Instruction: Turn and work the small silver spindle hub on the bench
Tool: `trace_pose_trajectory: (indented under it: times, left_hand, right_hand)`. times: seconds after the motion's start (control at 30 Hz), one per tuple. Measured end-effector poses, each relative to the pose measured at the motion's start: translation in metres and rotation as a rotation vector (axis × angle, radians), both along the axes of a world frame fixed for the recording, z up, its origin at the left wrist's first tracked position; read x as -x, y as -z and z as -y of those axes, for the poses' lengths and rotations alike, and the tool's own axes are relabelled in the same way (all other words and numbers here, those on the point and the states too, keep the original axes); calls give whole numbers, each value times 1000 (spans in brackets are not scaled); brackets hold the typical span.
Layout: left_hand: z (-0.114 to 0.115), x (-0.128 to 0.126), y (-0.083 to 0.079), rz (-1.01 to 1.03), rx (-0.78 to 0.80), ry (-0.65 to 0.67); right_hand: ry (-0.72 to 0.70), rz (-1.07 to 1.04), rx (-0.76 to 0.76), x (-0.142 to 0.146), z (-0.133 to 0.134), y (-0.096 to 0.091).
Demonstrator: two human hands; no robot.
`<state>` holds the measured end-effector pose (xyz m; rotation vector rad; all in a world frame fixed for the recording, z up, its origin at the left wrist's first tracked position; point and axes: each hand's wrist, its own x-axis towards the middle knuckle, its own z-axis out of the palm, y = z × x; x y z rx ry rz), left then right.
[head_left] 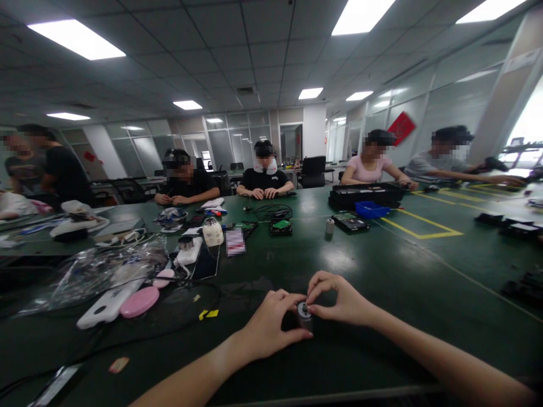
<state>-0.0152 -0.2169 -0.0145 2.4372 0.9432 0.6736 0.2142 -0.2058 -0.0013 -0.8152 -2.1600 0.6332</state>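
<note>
Lower left of the frame, a pink disc [139, 302] sits well apart; lower centre, my left hand [271, 325] curls round a grey cylinder [306, 323], seemingly steadying it, while my right hand [343, 299], just rightward, pinches at its top.

A small grey cylinder [306, 324] is at the near side of the green surface [394, 277], a little right of the middle; it is roughly upright, its round end facing up; that end shows a pale rim and dark spots around a small central part; its lower end is hard to make out.
</note>
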Motion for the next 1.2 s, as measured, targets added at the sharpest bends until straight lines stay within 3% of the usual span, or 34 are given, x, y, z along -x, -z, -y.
trace_pose_trajectory:
  times: [0.93,1.2]
  left_hand:
    - [1,1,0,-68,-46,11]
    - [2,1,-1,-63,-33,20]
  right_hand:
    - [-2,10,-26,-3,-2,2]
    - [54,-40,-14,-23,-22,2]
